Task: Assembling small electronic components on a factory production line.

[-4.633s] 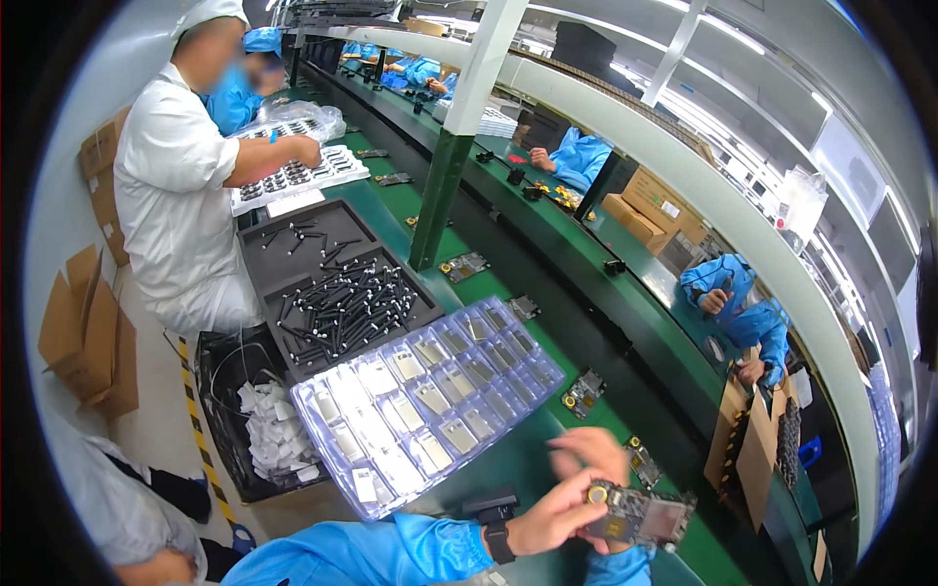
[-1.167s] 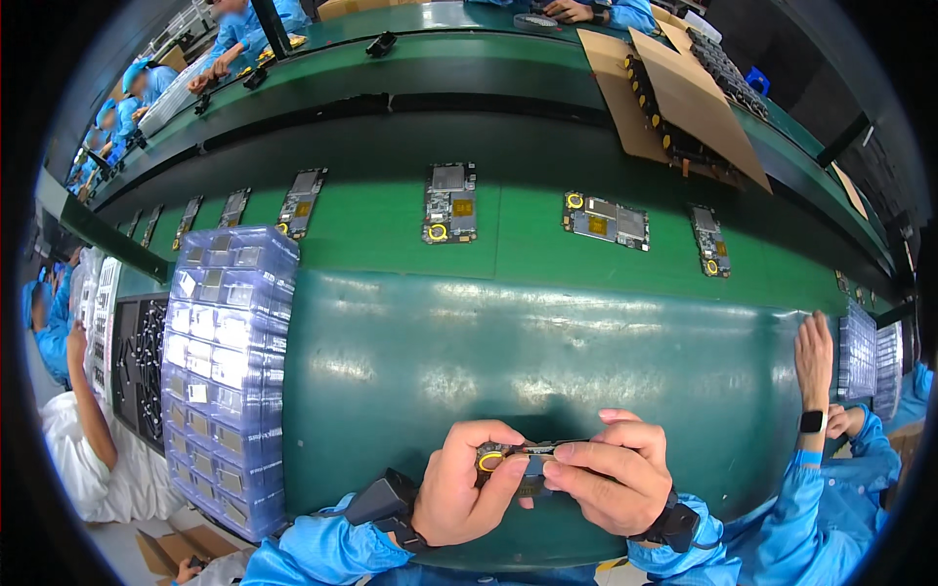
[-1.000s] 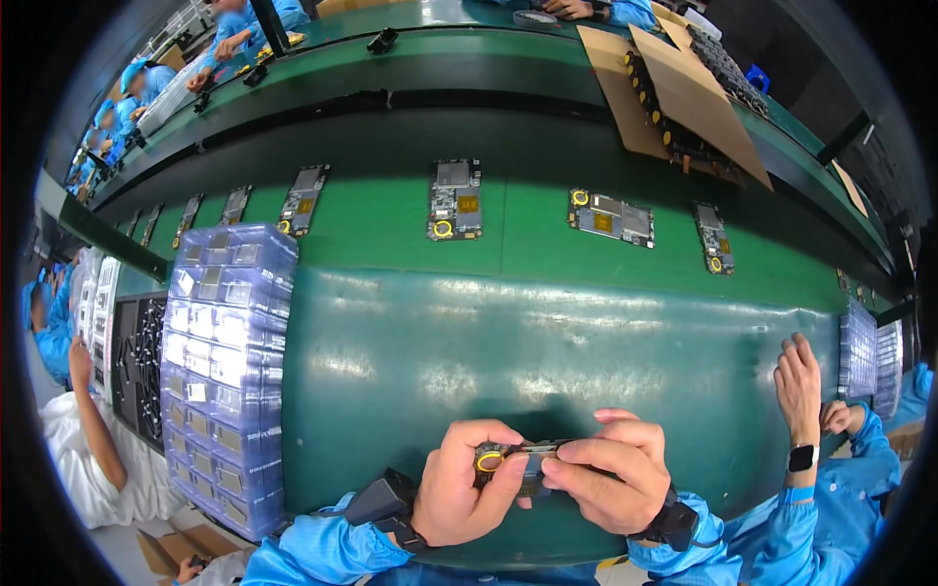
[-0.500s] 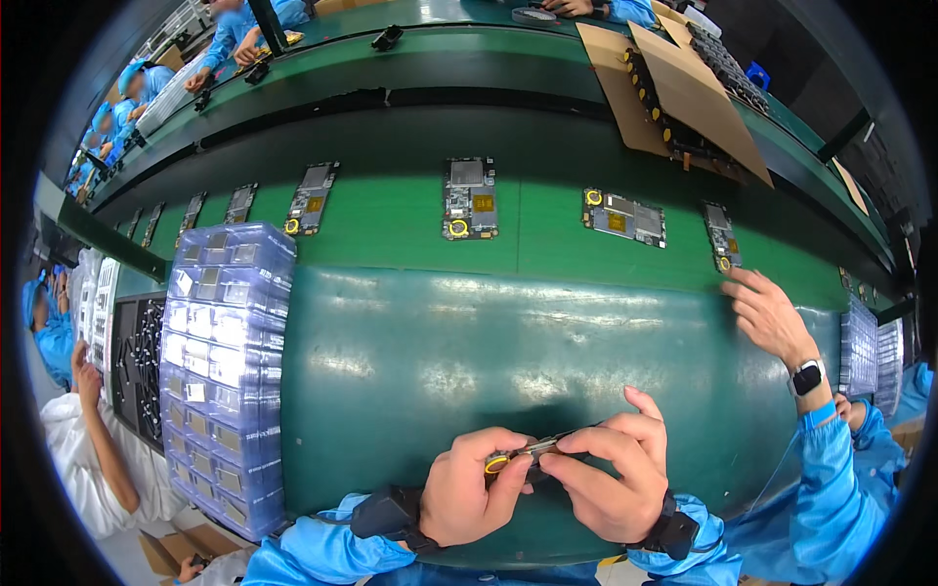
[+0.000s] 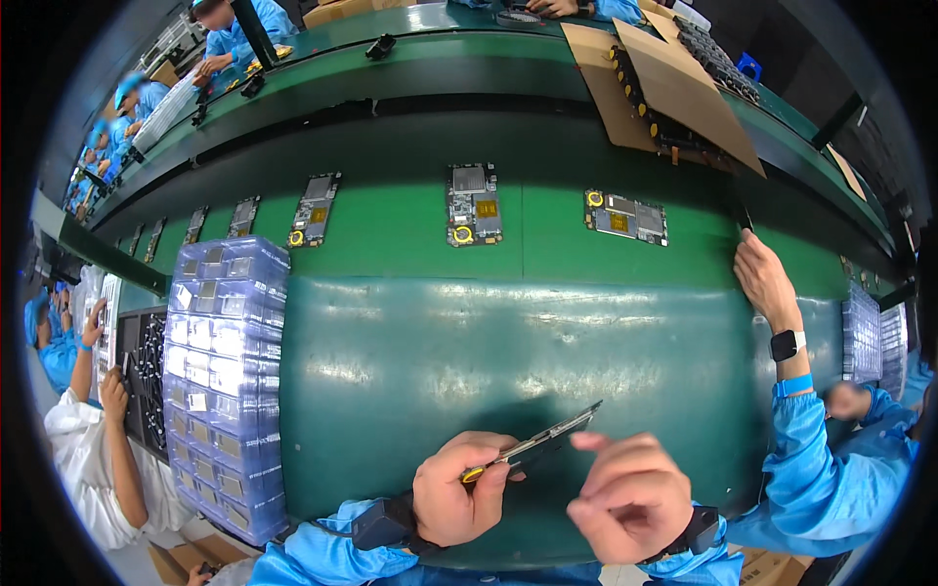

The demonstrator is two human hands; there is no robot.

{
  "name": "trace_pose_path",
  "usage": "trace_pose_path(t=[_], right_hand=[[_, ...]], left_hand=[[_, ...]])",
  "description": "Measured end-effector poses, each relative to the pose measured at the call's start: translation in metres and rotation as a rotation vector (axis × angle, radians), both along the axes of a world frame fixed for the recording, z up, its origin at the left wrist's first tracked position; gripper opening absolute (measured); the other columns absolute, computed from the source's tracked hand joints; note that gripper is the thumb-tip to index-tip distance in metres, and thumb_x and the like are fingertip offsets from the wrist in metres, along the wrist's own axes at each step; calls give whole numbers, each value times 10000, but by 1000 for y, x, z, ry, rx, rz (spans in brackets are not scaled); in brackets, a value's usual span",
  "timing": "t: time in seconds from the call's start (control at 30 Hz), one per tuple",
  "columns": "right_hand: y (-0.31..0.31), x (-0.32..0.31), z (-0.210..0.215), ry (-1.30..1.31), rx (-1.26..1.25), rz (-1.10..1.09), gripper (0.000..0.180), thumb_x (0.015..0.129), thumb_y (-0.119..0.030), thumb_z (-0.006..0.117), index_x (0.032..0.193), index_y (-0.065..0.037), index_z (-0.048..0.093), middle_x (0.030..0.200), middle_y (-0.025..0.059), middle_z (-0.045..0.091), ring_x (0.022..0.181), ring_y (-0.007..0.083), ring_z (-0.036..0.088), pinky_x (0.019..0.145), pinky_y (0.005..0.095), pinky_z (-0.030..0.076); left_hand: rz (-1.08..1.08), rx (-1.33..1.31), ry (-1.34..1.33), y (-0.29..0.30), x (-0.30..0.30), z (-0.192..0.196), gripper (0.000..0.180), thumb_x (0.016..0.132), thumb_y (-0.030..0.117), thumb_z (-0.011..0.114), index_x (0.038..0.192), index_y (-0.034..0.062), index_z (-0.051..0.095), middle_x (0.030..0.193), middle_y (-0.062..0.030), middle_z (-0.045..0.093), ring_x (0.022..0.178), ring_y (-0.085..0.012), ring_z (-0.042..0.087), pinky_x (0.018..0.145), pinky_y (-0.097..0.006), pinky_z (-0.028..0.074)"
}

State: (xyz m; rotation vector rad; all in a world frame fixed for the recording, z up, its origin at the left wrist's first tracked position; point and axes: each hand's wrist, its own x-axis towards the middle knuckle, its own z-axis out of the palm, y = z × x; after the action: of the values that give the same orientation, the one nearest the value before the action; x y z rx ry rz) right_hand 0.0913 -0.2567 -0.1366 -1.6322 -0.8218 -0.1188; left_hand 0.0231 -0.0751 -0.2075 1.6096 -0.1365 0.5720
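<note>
My left hand (image 5: 457, 491) pinches one end of a circuit board (image 5: 552, 431), near its yellow round part. The board is tilted and seen nearly edge-on, its far end rising to the right above the green work surface (image 5: 391, 361). My right hand (image 5: 633, 500) is apart from the board, just right of it, slightly blurred. Its fingers are loosely curled, the index finger and thumb stand apart, and no object shows in it. More circuit boards lie on the green belt beyond, among them one straight ahead (image 5: 474, 205) and one to the right (image 5: 625, 217).
A tall stack of clear plastic trays (image 5: 225, 391) stands at my left, beside a black tray of small parts (image 5: 147, 376). At the right, a co-worker's hand (image 5: 767, 278) holds a dark thin piece over the belt. Cardboard sheets (image 5: 694, 93) lean beyond. Other people work around.
My right hand has let go of the board and drawn back right; the left keeps it, now more tilted. The co-worker's hand has lifted the rightmost nearby board off the belt.
</note>
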Motion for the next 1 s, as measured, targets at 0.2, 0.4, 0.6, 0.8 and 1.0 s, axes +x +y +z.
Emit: trace_pose_path(t=[0.2, 0.4, 0.6, 0.8, 1.0], right_hand=[[14, -8, -12, 142, 186, 172, 222, 770, 81, 804, 916, -21, 671, 840, 93, 673, 715, 200, 635, 1073, 568, 489], [26, -13, -17, 239, 264, 174, 209, 792, 93, 774, 939, -7, 664, 824, 104, 670, 733, 201, 639, 1097, 568, 461], [27, -10, -21, 481, 375, 272, 283, 811, 119, 746, 1014, -30, 617, 848, 97, 654, 821, 208, 638, 1155, 572, 386], [24, -10, -20, 440, 274, 237, 329, 809, 155, 731, 1037, -44, 603, 897, 104, 655, 837, 207, 638, 1112, 560, 436], [39, -12, -24, 480, 288, 30, 262, 781, 182, 757, 940, 4, 650, 1021, 138, 674, 980, 258, 695, 845, 403, 612]], left_hand=[[-19, 173, -139, 12, 8, -3, 287, 1043, 67, 530, 1244, 30, 329, 999, -266, 648, 778, -269, 704, 642, -363, 614], [17, 265, -205, 19, 9, -10, 282, 1042, 74, 538, 1249, 37, 350, 1006, -258, 659, 807, -283, 701, 657, -369, 614], [10, 299, -175, 27, 8, -13, 279, 1036, 58, 548, 1238, 34, 357, 1033, -256, 651, 810, -273, 709, 702, -363, 602], [-16, 82, -44, 28, 1, -14, 318, 941, -99, 626, 1193, 12, 467, 1080, -252, 674, 824, -272, 753, 689, -337, 625], [-31, 102, -44, 35, 0, -12, 336, 956, -87, 608, 1224, 19, 435, 1084, -262, 674, 784, -255, 756, 651, -319, 618]])
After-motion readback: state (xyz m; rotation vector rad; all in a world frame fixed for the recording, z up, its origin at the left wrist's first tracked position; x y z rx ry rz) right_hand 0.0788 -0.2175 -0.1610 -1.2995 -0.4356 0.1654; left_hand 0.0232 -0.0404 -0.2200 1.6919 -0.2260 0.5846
